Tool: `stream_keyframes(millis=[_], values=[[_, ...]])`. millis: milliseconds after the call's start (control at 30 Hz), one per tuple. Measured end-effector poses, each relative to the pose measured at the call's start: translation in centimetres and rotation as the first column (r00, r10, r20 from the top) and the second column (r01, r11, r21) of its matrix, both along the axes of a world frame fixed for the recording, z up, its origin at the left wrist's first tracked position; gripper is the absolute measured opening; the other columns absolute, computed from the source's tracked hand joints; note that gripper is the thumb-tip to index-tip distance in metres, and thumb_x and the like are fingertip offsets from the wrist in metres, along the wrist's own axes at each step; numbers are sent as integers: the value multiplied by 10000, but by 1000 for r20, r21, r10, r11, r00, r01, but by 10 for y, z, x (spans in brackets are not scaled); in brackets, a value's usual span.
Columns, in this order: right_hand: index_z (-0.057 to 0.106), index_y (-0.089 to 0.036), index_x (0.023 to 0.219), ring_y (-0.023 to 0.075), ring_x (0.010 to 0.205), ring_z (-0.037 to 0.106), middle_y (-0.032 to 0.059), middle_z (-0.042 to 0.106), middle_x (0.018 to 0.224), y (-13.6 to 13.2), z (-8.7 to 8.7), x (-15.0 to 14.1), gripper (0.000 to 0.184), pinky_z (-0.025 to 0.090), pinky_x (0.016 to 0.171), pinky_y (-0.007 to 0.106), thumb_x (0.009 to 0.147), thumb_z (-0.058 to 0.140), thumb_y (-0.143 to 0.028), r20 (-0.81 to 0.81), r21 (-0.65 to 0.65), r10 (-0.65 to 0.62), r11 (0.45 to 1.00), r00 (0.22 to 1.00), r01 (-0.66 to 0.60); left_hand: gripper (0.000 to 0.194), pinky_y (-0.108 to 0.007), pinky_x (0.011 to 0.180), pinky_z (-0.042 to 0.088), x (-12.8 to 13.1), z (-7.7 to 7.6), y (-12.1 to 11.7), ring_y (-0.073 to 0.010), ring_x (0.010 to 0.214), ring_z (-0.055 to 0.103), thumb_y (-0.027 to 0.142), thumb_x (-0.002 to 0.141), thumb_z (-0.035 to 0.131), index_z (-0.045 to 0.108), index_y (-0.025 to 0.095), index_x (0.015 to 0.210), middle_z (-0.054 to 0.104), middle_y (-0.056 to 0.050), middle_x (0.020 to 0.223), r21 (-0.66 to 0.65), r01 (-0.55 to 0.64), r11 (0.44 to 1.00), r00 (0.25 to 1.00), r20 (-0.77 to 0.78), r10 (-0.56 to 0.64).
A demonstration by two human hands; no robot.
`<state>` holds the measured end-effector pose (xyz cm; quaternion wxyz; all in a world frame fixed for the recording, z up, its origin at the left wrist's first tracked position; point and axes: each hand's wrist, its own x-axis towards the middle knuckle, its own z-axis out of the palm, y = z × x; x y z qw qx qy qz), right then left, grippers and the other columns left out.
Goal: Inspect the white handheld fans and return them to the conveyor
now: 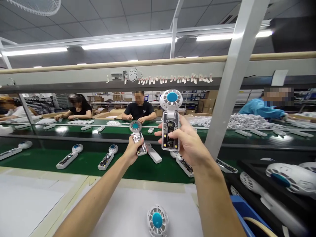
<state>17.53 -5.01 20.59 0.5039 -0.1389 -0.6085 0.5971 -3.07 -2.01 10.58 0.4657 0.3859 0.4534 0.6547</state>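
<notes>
In my right hand (189, 140) is a white handheld fan (172, 98), upright, its handle's clear front showing a dark circuit board. The thumb presses on that board near its middle. My left hand (133, 148) grips a second handheld fan (135, 126) lower down over the green conveyor belt (89, 166); it tilts, with its board partly covered by the fingers. A fan head (157, 220) with a blue centre sits on the white work surface (118, 210) below my forearms. Behind my hands, a white handle (154, 155) lies on the belt.
Several more fans (106, 161) lie spaced along the belt. At right stand a grey post (234, 75), a black tray (278, 194) of fans and a blue bin (242, 210). Several co-workers sit across the line, one in black (139, 110), beside heaped white parts (249, 121).
</notes>
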Motion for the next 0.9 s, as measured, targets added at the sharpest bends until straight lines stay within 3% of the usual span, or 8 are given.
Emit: stream_keyframes(millis=[133,267,467,667,800,900], values=[[444,-266,1261,204,844,740,0,690,1012,2,-3,-8,628,628,639,301,677,644,-151,18,3,9,1000,1000,-9,524,-392,755,649,-2,48,-40,-188,840,701,110,744,704,464,216,1198,645,-43,1029,182,45,982,995,83,-61],[464,-264,1229,192,832,727,8,679,1039,2,-8,-19,574,619,631,299,691,640,-170,35,60,-4,998,999,2,704,-385,670,653,-9,69,-80,-213,783,735,96,681,726,399,247,1286,656,-57,1132,287,99,953,994,7,-105],[461,-288,1291,214,823,737,21,696,1071,-3,-16,-36,615,638,680,355,725,680,-184,73,76,27,997,997,-32,771,-357,609,628,-23,72,-109,-250,713,755,152,743,745,278,275,1343,695,-64,1084,368,271,890,962,-128,-240],[375,-342,1461,251,919,732,31,699,1162,-6,-26,-59,804,643,740,404,745,695,-163,89,52,27,998,996,-32,814,-366,632,624,-34,73,-108,-262,702,746,173,755,751,255,277,1392,727,-40,909,389,272,880,962,-113,-247],[380,-360,1481,218,977,708,18,686,1210,-6,-33,-69,801,630,788,365,773,678,-135,87,38,60,997,994,-64,805,-384,662,630,-37,73,-107,-252,703,743,157,771,721,250,292,1410,728,-33,912,403,291,868,956,-106,-272],[393,-348,1467,200,903,705,7,705,1123,-7,-35,-73,789,620,770,351,758,668,-136,95,13,75,997,993,-77,801,-405,676,635,-40,72,-106,-247,704,739,135,781,697,253,294,1429,721,-31,931,423,305,853,952,-109,-287]])
